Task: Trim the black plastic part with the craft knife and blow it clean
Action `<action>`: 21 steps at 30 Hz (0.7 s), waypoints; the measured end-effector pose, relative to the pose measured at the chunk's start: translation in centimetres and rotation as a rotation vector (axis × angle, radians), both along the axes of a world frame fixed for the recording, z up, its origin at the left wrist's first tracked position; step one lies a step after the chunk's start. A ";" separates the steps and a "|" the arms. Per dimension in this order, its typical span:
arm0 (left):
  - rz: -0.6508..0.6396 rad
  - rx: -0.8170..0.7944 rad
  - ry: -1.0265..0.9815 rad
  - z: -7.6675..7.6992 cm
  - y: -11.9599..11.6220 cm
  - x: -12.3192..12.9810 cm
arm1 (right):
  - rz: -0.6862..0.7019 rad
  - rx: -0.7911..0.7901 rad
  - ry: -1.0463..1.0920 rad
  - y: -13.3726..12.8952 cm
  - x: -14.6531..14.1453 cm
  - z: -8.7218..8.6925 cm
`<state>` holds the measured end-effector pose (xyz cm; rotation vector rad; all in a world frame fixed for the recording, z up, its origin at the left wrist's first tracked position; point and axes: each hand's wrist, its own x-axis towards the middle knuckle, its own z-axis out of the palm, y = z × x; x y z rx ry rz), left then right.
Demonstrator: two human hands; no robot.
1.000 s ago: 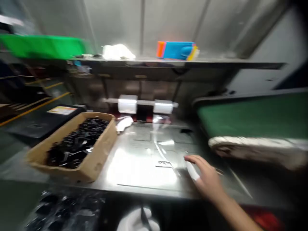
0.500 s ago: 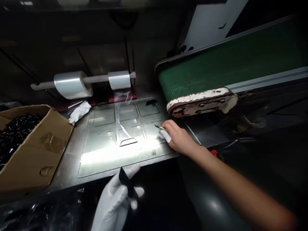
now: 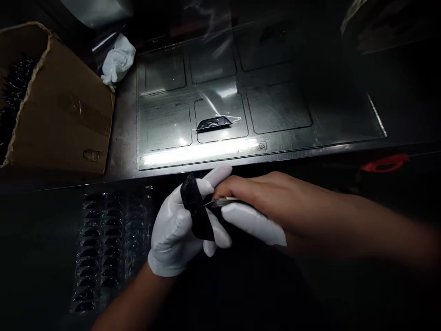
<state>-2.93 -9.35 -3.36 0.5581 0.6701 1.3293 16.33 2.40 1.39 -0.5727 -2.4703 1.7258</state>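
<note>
My left hand [image 3: 179, 225], in a white glove, grips a flat glossy black piece [image 3: 195, 207] at the front of the steel bench. My right hand [image 3: 265, 207] is close against it and holds a small metal blade [image 3: 220, 201], whose tip touches or nearly touches the black piece. A white glove or cloth covers the underside of this hand's fingers. Another small black piece [image 3: 212, 123] lies on the scored steel plate [image 3: 279, 108], beyond both hands.
A cardboard box [image 3: 62, 105] of black parts stands at the left, with a crumpled white cloth [image 3: 117, 62] beside it. Clear plastic trays holding rows of black parts [image 3: 99, 248] lie below the bench edge. A red object [image 3: 384, 162] shows at the right.
The view has tipped down towards the hands. My right hand has left the steel plate and joined my left hand at the bench front, bringing the blade to the black piece.
</note>
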 end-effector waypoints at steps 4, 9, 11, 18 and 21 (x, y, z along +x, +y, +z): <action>-0.002 -0.049 -0.028 0.1 -0.7 -0.3 | 0.037 0.093 -0.129 -0.2 -0.9 0.6; -0.009 -0.034 0.007 -0.1 -1.2 -0.6 | 0.056 0.144 -0.281 -0.5 -1.8 1.4; -0.015 -0.024 0.013 -0.2 -1.3 -0.6 | 0.068 0.161 -0.324 -0.6 -2.0 1.6; -0.045 -0.121 0.004 0.4 -1.1 -0.6 | 0.104 0.229 -0.443 -0.7 -2.4 1.9; -0.046 -0.110 -0.001 0.2 -1.0 -0.7 | 0.094 0.258 -0.443 -0.8 -2.5 1.6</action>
